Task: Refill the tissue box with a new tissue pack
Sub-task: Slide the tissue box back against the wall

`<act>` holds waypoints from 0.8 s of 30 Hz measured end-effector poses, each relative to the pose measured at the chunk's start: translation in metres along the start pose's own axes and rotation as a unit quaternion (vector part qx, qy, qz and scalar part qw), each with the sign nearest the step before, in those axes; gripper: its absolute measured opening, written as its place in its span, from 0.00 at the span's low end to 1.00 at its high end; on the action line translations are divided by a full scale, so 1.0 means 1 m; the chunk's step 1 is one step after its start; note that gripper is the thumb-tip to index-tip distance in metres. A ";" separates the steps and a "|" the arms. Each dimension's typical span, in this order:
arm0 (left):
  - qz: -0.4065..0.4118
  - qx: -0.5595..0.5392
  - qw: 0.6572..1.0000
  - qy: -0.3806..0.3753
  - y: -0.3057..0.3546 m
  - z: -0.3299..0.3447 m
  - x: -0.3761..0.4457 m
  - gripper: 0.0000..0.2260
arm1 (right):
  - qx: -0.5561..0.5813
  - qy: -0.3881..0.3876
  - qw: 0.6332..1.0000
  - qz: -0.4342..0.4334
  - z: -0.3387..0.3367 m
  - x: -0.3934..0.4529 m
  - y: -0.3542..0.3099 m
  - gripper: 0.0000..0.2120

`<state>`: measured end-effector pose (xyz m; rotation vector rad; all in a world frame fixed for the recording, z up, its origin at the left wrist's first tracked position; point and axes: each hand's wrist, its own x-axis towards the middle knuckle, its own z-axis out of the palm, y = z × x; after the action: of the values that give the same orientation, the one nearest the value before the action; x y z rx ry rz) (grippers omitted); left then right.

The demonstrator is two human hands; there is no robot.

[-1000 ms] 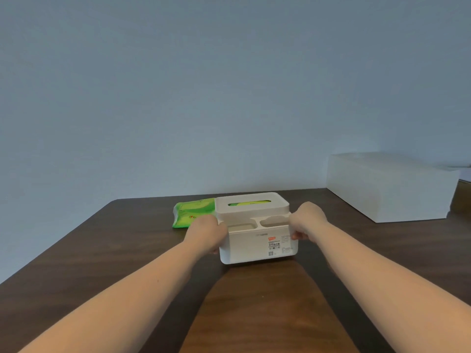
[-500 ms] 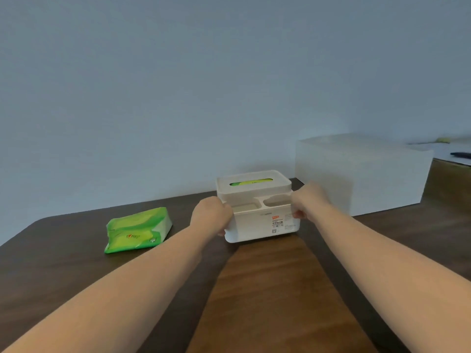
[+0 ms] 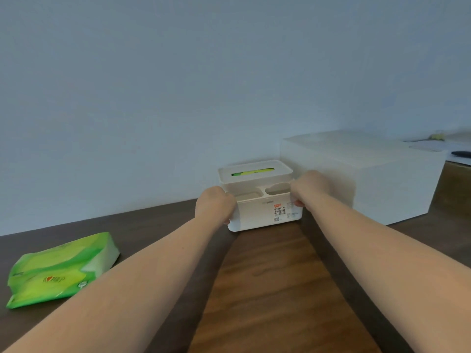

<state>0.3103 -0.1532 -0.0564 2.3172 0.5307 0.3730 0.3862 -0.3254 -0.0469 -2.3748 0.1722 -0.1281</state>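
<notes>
The white tissue box (image 3: 262, 212) stands on the dark wooden table (image 3: 267, 289), near its far edge. Its lid has a slot showing green packaging inside, and two open compartments sit in front of the lid. My left hand (image 3: 215, 205) grips the box's left side and my right hand (image 3: 309, 186) grips its right side. A green tissue pack (image 3: 60, 270) lies flat on the table at the far left, apart from the box and both hands.
A large white rectangular box (image 3: 369, 174) stands right of the tissue box, very close to my right hand. Behind it at the far right is a lighter surface with papers and a dark object (image 3: 461, 154). A plain wall rises behind the table.
The tissue box, held in both hands, has shifted right, away from the green pack and closer to the large white box. The view has turned right too.
</notes>
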 end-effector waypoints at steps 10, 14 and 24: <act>0.016 0.027 0.999 0.008 0.007 0.017 0.019 0.15 | -0.003 0.051 0.998 -0.027 0.005 0.029 -0.001 0.11; 0.020 0.009 1.000 0.015 0.008 0.020 0.019 0.14 | -0.005 0.052 0.998 -0.027 0.005 0.027 -0.001 0.08; 0.027 -0.049 0.998 -0.010 0.004 0.018 0.014 0.18 | 0.020 0.044 0.999 -0.022 0.004 0.024 0.001 0.13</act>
<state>0.3310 -0.1599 -0.0642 2.2407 0.4321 0.3929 0.4108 -0.3269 -0.0494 -2.3357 0.1570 -0.2553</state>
